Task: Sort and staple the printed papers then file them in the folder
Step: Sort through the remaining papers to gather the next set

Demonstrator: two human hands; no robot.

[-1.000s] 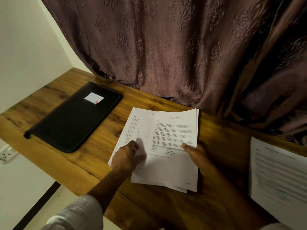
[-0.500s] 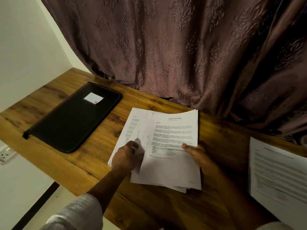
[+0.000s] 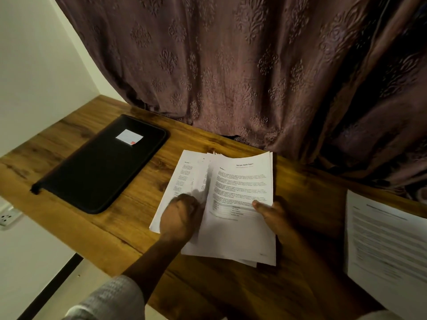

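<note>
We see the right hand grip the printed papers on the table, thumb atop; the left hand (blurred, hold unclear) curls at their edge, the folder lying apart, left.

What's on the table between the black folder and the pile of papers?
Nothing but bare wood. In the head view, a strip of the wooden table runs between the black folder and the papers, with no object lying on it.

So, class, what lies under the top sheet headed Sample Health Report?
More printed sheets, fanned out to its left, on the wooden table. Their text is mostly covered, so their count and contents cannot be told.
</note>
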